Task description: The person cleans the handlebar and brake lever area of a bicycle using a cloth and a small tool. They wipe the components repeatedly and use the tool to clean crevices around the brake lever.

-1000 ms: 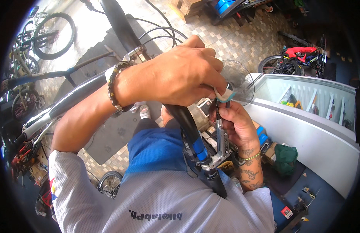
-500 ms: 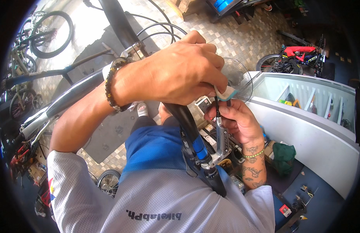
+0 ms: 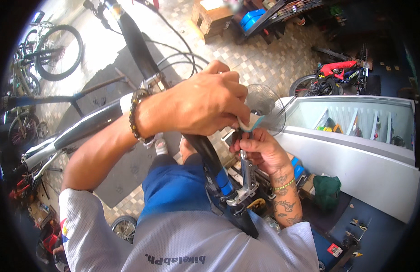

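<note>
A black handlebar (image 3: 198, 144) with a blue band runs diagonally in front of my body. A silver-and-black brake lever (image 3: 249, 176) is clamped near its right grip. Above the lever, my left hand (image 3: 205, 102) is closed, pinching a small white cloth (image 3: 250, 122) with a teal edge. Its knuckles hide most of the fingertips. Just below the cloth, my right hand (image 3: 264, 152) is closed, thumb and fingers pressed together round the black hose at the lever's upper end. The fingers cover most of that hose. A short dark piece shows between the cloth and my right thumb.
Right of my hands are a wire-guarded fan (image 3: 266, 109) and a white glass-topped chest freezer (image 3: 350, 147). The bicycle's top tube (image 3: 90, 121) lies under my left forearm. Other bicycles (image 3: 60, 52) stand at left; a red-framed one (image 3: 336, 68) is far right.
The whole view has shifted, so the bicycle and hands appear lower and further left. My right fingers now cover more of the hose above the lever. My left hand still pinches the cloth.
</note>
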Demonstrator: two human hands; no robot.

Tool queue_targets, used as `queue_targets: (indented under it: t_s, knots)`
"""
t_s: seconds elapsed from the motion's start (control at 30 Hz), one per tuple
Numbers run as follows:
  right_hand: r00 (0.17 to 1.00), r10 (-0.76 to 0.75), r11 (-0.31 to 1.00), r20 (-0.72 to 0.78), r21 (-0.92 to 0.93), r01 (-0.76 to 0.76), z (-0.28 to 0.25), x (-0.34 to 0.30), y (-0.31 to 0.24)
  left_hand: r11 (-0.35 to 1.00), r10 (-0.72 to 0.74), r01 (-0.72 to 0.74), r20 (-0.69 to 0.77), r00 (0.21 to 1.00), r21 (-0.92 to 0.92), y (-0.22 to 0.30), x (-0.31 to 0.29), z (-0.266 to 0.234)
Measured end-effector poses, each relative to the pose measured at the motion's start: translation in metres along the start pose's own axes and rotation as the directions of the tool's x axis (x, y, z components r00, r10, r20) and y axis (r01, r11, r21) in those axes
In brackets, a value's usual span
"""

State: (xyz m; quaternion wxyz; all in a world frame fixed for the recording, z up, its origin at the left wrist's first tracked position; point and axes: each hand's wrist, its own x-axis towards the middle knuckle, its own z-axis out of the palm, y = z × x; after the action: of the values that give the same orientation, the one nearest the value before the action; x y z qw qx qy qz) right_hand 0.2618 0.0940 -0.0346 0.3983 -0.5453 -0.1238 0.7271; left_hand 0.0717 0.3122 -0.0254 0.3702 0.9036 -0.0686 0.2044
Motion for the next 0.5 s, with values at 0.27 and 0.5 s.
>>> queue_targets:
  t_s: [0.27, 0.5]
  knots:
    - [0.999, 0.008, 0.993, 0.042, -0.119, -0.003, 0.016, -0.006, -0.018, 1.0, -0.007, 0.008, 0.058, 0.998, -0.005, 0.003, 0.0, -0.01]
    - [0.997, -0.046, 0.998, -0.065, 0.033, 0.048, 0.022, -0.013, -0.001, 1.0, -0.001, 0.003, 0.11, 0.994, -0.019, -0.001, 0.001, -0.007]
